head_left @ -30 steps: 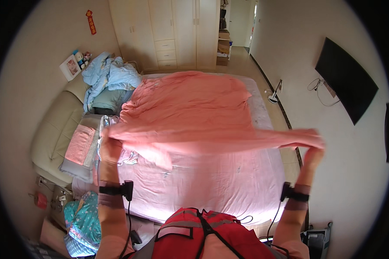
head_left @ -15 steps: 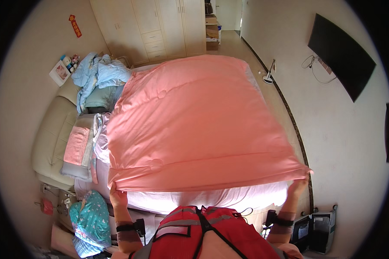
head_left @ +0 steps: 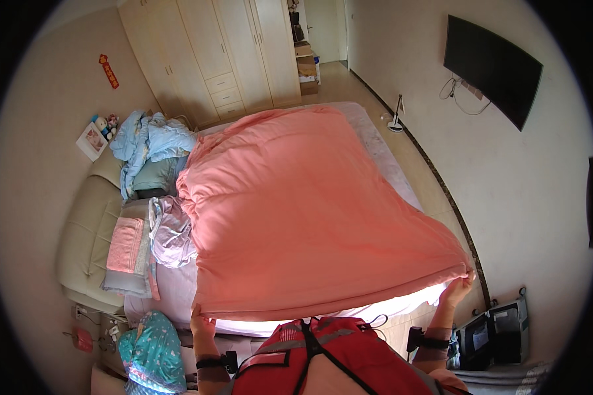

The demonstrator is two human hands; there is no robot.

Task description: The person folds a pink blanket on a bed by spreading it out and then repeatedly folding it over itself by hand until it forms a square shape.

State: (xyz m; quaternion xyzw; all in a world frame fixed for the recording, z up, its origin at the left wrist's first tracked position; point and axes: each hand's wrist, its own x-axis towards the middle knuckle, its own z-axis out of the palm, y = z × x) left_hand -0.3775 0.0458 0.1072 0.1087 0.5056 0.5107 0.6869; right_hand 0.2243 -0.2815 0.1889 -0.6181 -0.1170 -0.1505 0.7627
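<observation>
A large pink quilt [head_left: 316,210] is spread over the bed, its near edge pulled taut between my two hands. My left hand [head_left: 203,321] grips the near left corner, beside the bed's near side. At the near right corner my right hand [head_left: 460,287] is closed on the quilt, out past the bed's foot end. Creases run along the quilt's left side. Under it a pale lilac sheet [head_left: 161,286] shows along the left and far right. A bunched lilac cloth [head_left: 172,234] lies against the quilt's left edge.
Pillows with a folded pink towel [head_left: 125,243] rest by the beige headboard [head_left: 85,243]. A light blue quilt [head_left: 155,138] is heaped at the far left. A teal patterned bundle [head_left: 151,349] sits at lower left. An open suitcase [head_left: 491,336] stands at lower right. A television [head_left: 494,69] hangs on the right wall.
The quilt has settled lower and slid toward me, baring more sheet at the far right. Both hands keep hold of its corners; my left hand appears lower and further right in view.
</observation>
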